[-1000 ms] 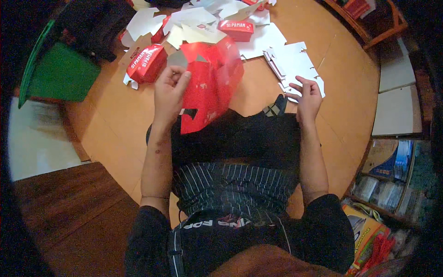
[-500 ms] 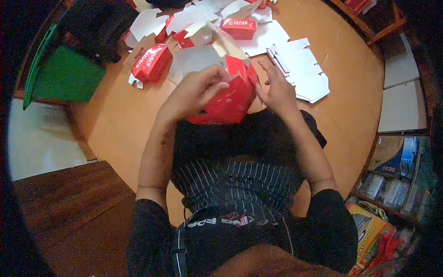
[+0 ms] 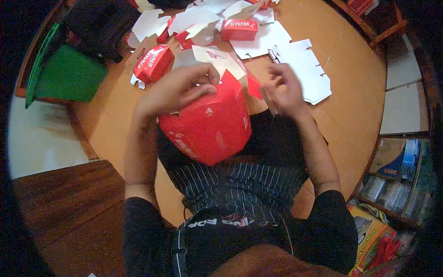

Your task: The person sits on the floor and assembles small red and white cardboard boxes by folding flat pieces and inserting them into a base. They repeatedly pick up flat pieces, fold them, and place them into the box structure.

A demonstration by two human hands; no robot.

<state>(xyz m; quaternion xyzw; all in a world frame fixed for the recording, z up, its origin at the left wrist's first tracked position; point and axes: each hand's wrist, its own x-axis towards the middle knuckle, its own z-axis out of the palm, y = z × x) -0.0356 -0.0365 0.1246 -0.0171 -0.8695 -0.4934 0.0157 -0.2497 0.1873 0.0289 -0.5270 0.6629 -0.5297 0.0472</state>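
The carton (image 3: 207,127) is red, the striped cloth (image 3: 237,184) black-and-white.

The red carton (image 3: 210,124) is showing smooth, glossy card; the white sheets (image 3: 307,69) are looking matt; the striped garment (image 3: 240,184) is showing cloth.

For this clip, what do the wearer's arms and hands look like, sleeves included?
Short black fabric sleeves cover the upper arms, leaving both forearms bare. No glove shows on the left hand or the blurred right hand; neither wrist shows a watch.
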